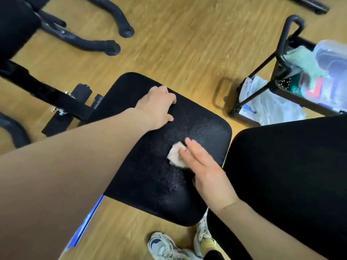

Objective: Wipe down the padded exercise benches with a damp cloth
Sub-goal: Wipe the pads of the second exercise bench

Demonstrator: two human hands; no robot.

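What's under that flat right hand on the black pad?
A small pale cloth sticks out from beneath the right hand's fingers, pressed onto the black bench pad. The rest of the cloth is hidden beneath the hand.

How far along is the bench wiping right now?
Done: the middle of the black bench pad shows a wet sheen and droplets. In hand: the right hand presses a small pale cloth flat on it, while the left hand steadies its far edge. Left: the second black pad to the right looks dry and untouched.
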